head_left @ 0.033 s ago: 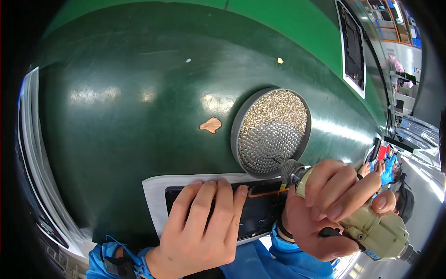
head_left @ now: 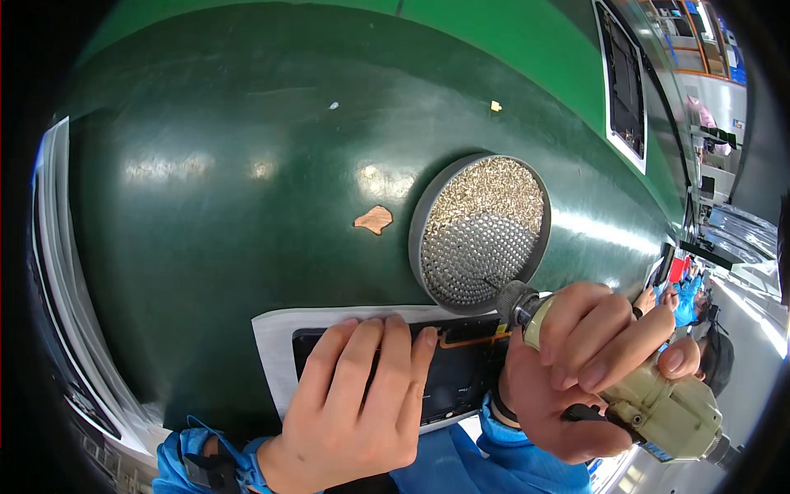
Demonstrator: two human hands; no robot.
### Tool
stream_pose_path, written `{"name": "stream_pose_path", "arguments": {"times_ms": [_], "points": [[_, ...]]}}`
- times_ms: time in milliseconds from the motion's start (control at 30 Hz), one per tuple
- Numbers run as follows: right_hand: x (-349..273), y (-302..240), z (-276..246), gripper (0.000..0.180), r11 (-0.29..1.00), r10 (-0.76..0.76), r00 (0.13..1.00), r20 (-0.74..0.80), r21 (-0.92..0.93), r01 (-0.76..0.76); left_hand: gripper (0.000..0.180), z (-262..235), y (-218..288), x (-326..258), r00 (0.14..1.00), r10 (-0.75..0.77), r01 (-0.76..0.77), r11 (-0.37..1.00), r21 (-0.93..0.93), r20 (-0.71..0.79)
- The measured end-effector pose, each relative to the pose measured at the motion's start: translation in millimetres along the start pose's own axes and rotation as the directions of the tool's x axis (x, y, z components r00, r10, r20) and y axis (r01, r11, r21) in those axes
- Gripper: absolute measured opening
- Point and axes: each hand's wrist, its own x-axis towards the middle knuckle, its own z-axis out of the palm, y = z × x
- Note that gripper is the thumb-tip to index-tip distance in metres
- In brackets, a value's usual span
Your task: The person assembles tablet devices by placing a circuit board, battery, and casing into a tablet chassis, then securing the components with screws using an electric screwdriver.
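Head view: the left hand (head_left: 350, 403) is pressing flat, open, steadying the dark device (head_left: 461, 375) at the counter's (head_left: 247, 206) near edge, while the right hand (head_left: 568, 370) is gripping the electric screwdriver (head_left: 650, 403); keeping its bit square beside the round screw tray (head_left: 481, 230) looks wise.

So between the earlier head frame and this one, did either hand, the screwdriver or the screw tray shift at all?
Nothing visibly changed. The left hand lies flat on the dark device in its white frame, the right hand grips the beige electric screwdriver with its tip at the rim of the round screw tray, all on the green bench, just as before.
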Motion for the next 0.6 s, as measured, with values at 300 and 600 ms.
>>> {"name": "stream_pose_path", "arguments": {"times_ms": [300,600], "points": [[-17,-42,17,0.065,0.995,0.099,0.995,-0.004,0.004,-0.099,0.022,13,-1,-6,0.998,0.015,-0.018,0.999,-0.043,-0.065],[-16,-37,3,0.070,0.991,0.092,0.985,0.148,0.083,-0.105,0.018,14,11,1,0.996,-0.044,0.034,0.992,-0.122,-0.082]]}}
